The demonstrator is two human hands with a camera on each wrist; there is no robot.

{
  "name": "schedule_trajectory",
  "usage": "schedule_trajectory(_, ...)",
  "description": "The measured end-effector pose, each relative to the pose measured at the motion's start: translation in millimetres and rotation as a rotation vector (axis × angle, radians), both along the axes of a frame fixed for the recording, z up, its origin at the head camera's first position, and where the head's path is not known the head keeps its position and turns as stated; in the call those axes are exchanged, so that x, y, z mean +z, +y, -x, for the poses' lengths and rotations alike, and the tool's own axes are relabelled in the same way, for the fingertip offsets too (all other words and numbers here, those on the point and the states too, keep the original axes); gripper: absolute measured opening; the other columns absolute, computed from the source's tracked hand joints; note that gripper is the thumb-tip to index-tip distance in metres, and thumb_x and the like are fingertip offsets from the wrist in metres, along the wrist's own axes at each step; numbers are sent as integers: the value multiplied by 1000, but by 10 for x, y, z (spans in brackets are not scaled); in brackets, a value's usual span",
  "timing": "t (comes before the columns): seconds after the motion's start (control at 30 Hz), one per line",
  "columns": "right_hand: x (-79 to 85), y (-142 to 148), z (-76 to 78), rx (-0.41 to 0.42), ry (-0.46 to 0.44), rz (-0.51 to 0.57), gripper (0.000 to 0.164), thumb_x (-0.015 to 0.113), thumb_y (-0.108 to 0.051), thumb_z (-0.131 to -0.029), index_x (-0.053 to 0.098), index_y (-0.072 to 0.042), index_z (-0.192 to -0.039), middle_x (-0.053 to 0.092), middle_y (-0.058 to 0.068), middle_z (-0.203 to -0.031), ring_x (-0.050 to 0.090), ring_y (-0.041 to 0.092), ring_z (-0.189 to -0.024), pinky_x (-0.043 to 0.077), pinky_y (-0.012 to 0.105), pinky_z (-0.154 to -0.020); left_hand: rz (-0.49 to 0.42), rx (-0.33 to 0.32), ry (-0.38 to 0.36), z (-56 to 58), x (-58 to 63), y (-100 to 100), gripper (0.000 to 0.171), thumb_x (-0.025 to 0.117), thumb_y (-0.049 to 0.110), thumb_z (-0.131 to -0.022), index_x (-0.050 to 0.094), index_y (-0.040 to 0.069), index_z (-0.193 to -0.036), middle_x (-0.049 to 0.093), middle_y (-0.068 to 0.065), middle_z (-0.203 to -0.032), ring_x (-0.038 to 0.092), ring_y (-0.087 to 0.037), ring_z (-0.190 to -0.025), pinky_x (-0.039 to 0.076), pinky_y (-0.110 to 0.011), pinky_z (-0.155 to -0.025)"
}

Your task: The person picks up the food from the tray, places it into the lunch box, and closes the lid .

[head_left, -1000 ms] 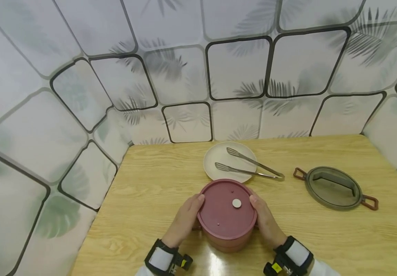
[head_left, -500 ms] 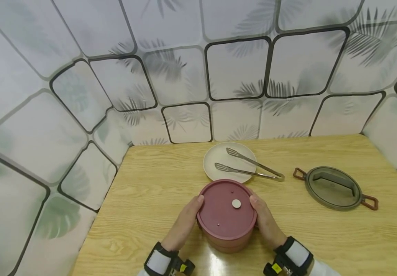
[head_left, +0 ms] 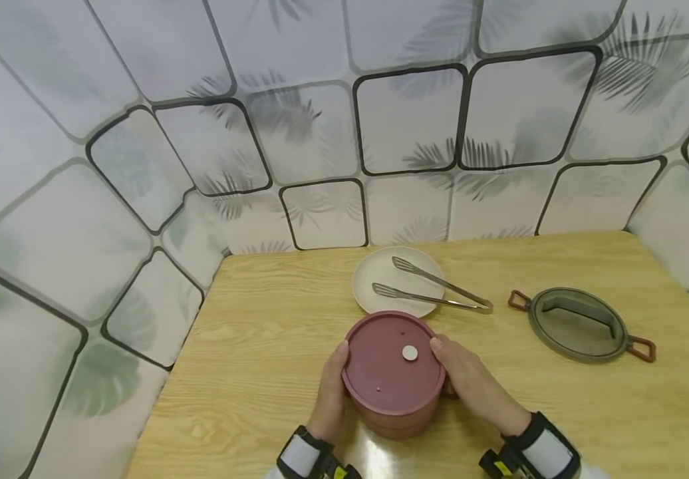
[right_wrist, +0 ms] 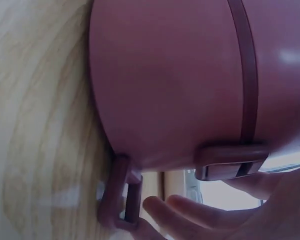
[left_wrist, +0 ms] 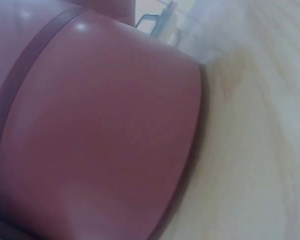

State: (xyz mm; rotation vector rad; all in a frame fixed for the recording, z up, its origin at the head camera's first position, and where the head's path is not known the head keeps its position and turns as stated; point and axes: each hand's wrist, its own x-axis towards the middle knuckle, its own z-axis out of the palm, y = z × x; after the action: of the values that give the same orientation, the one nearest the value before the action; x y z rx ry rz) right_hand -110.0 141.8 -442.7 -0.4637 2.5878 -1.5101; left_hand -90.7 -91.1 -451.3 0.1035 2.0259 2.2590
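A maroon lidded pot (head_left: 392, 366) stands upright on the wooden table, a round white knob (head_left: 410, 353) on its lid. My left hand (head_left: 328, 392) holds the pot's left side, thumb at the lid rim; its other fingers are hidden in the head view and the hand is absent from the left wrist view. From the right, my right hand (head_left: 476, 379) grips the pot with its thumb on the rim. In the right wrist view, curled fingers (right_wrist: 195, 215) lie beside two loop handles, a lower handle (right_wrist: 122, 195) and an upper handle (right_wrist: 230, 162).
Behind the pot is a white plate (head_left: 365, 283) with metal tongs (head_left: 440, 283) lying across it, their joined end past its right rim. At the right lies a round grey-green lid-like piece (head_left: 578, 326) with a bar and two brown loop handles. Patterned walls rise behind and at the sides.
The pot stays in place. My left wrist has swung right, bringing that hand more upright along the pot. My right wrist has shifted right and outward, its thumb still at the rim.
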Motion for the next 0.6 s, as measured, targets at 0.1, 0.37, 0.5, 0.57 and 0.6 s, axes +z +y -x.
schedule_trajectory(0.1,7,-29,1,-37,26,-6,44,28,-41,-97,49,-16,-126,56,1,-118,49,16,-114,40,41,-95,-30,20,-3,-4,-8,12,47,23,45,-95,49,25,-128,50,3,-129,41,-13,-123,27,-26,-103)
schedule_trajectory(0.37,13,-63,-11,-94,25,36,36,29,-42,-96,50,-25,-120,57,-7,-113,50,8,-110,42,34,-92,-31,22,15,15,5,25,46,21,44,-95,50,26,-126,51,3,-128,42,-14,-122,26,-29,-104)
schedule_trajectory(0.5,59,-56,-23,-84,12,36,37,31,-41,-96,49,-22,-123,57,-3,-115,50,11,-111,43,34,-91,-38,20,28,19,11,27,46,22,44,-95,50,26,-126,52,3,-127,42,-14,-122,27,-30,-104)
schedule_trajectory(0.57,80,-52,-30,-79,6,34,39,31,-41,-96,47,-21,-125,56,-1,-118,50,13,-112,43,33,-91,-34,24,34,18,15,27,46,22,44,-95,51,26,-126,52,3,-127,43,-14,-122,28,-29,-104)
schedule_trajectory(0.6,91,-50,-32,-79,6,33,39,32,-41,-96,46,-20,-126,55,1,-120,50,14,-113,43,33,-91,-27,28,34,17,15,28,46,22,44,-95,51,26,-125,52,3,-126,43,-14,-122,28,-29,-104)
